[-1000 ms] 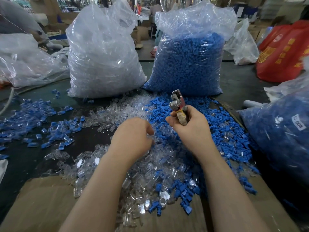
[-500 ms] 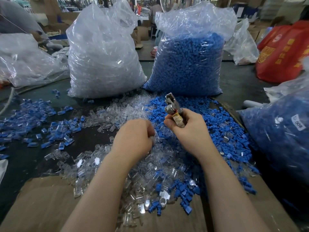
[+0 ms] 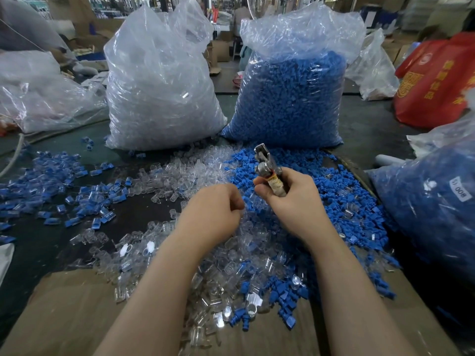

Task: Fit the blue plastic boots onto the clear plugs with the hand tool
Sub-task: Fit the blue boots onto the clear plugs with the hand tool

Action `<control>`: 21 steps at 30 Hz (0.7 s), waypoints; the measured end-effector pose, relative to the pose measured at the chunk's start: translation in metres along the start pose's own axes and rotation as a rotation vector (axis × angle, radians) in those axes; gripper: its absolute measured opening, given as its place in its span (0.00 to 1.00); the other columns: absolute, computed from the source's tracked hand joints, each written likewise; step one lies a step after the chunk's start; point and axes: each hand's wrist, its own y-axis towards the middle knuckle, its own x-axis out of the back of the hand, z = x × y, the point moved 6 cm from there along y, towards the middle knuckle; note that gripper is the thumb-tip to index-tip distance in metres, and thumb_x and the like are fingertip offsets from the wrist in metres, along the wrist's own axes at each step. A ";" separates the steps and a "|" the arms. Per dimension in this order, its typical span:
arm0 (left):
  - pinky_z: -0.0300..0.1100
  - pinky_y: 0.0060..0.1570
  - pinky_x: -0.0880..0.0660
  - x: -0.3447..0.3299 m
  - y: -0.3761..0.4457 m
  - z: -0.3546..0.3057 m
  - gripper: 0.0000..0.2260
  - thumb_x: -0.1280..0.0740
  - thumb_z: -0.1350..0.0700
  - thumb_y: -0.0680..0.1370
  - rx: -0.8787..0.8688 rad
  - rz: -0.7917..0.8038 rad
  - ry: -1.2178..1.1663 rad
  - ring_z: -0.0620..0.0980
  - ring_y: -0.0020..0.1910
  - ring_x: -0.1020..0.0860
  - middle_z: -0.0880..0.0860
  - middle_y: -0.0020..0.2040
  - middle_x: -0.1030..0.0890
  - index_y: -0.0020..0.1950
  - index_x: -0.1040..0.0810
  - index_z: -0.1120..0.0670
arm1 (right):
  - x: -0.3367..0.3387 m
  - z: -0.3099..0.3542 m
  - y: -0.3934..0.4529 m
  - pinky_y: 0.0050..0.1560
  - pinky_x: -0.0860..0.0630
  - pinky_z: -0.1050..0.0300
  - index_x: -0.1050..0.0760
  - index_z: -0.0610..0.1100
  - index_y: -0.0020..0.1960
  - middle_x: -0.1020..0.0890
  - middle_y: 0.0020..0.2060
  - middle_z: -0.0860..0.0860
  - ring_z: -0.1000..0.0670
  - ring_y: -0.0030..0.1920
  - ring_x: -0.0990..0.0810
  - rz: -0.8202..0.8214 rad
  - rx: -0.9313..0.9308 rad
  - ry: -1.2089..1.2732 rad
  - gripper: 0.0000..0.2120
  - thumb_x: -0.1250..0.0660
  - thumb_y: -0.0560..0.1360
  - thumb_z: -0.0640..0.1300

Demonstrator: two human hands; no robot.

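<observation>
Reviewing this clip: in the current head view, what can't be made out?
- Left hand: curled fingers face away, so what they hold, if anything, is hidden.
- Metal hand tool: its wrapped handle is covered by the gripping right hand; nothing shows whether its head holds a part.
- White label on the bag of blue boots at right: partly legible, warped near the frame edge.
- Background workshop: blurred.

Red printed bag (image 3: 437, 80) at far right.
</observation>
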 end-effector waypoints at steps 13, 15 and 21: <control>0.34 0.42 0.20 0.004 -0.002 0.004 0.07 0.32 0.69 0.75 0.209 -0.007 -1.324 0.46 0.41 0.16 0.56 0.40 0.14 0.50 0.18 0.61 | 0.005 0.008 -0.001 0.40 0.28 0.74 0.22 0.54 0.42 0.17 0.37 0.64 0.64 0.39 0.20 -0.059 0.086 0.143 0.10 0.27 0.74 0.39; 0.35 0.42 0.20 0.003 -0.001 0.005 0.10 0.33 0.71 0.74 0.216 0.008 -1.406 0.47 0.44 0.15 0.56 0.44 0.14 0.53 0.19 0.63 | 0.005 0.010 -0.002 0.40 0.28 0.74 0.22 0.54 0.43 0.17 0.37 0.65 0.65 0.39 0.20 -0.052 0.098 0.164 0.11 0.28 0.75 0.38; 0.34 0.41 0.20 0.006 0.000 0.008 0.12 0.31 0.71 0.71 0.189 -0.026 -1.390 0.50 0.47 0.15 0.57 0.46 0.14 0.53 0.19 0.62 | 0.006 0.011 -0.002 0.39 0.28 0.73 0.23 0.53 0.41 0.18 0.34 0.65 0.65 0.36 0.22 -0.073 0.095 0.192 0.09 0.28 0.75 0.40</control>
